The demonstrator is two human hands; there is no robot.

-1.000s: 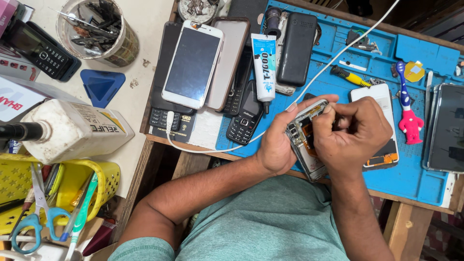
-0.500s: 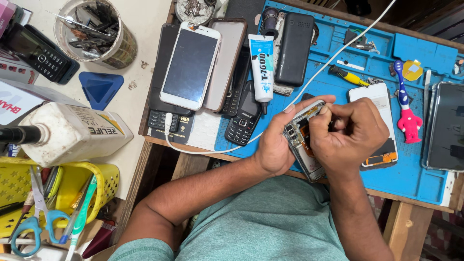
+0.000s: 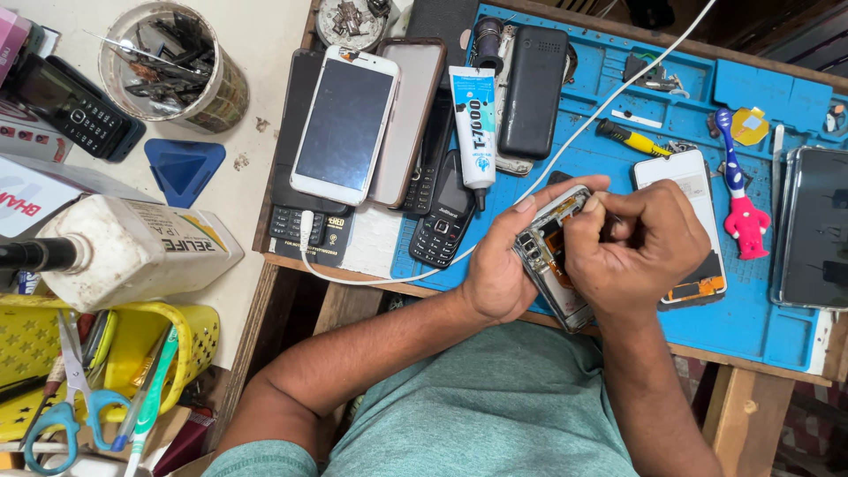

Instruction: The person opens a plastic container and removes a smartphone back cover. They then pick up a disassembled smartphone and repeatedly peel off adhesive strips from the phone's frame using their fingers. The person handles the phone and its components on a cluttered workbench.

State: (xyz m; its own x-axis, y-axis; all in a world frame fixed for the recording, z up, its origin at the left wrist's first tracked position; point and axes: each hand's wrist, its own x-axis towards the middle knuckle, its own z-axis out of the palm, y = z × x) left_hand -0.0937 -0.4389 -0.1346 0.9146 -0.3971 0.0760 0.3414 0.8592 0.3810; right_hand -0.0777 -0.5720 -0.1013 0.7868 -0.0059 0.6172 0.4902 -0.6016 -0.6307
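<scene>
The left hand [image 3: 499, 274] grips an opened silver-framed phone [image 3: 552, 265] over the blue silicone repair mat [image 3: 751, 327]. The right hand [image 3: 640, 243], fingers curled shut, probes its exposed top edge. Steady support and light pressure seem wise here.

— How are your hands set?
— My left hand [image 3: 503, 265] is cupped, thumb stretched up. My right hand [image 3: 640, 243] is curled into a fist beside it, touching, both forearms bare.
</scene>
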